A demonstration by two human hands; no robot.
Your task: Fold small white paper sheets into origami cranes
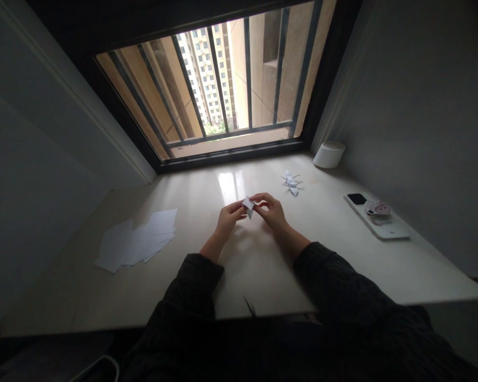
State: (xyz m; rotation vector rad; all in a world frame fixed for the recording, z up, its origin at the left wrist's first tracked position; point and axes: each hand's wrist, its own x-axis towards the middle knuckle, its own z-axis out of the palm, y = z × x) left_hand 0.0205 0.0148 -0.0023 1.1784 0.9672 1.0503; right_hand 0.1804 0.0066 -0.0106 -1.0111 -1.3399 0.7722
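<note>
A small folded white paper piece [248, 205] is held above the pale desk [263, 265], pinched from both sides. My left hand [228, 218] grips its left edge with closed fingers. My right hand [271, 210] pinches its right edge, fingers curled. Both forearms wear dark sleeves. Beyond my right hand, a finished folded paper figure [291, 183] lies on the desk.
Several loose white paper sheets [137, 243] lie fanned at the left. A white phone [376, 216] with a round sticker rests at the right, a white cylindrical object [329, 154] stands near the window [223, 85]. Grey walls close in both sides.
</note>
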